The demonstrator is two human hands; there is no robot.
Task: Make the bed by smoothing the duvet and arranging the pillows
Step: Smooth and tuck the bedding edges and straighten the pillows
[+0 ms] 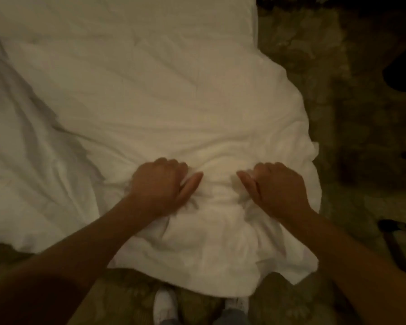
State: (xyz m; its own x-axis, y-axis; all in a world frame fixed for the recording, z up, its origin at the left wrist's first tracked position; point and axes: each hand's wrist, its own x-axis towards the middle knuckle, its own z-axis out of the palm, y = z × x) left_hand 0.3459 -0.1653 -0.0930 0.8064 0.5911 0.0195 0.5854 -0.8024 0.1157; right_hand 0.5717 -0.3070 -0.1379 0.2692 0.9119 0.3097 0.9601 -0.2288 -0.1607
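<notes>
A white duvet (150, 90) covers the bed and fills most of the view. Its near edge hangs bunched and wrinkled over the foot of the bed. My left hand (161, 184) is clenched on a fold of the duvet near that edge, thumb pointing right. My right hand (277, 186) grips another fold of it about a hand's width to the right. The cloth between the two hands is gathered into creases. No pillow is in view.
Dim patterned carpet (338, 137) lies to the right of the bed and below its foot. My white shoes (164, 306) stand at the bottom, right against the hanging duvet. A dark object (394, 240) sits on the floor at the right edge.
</notes>
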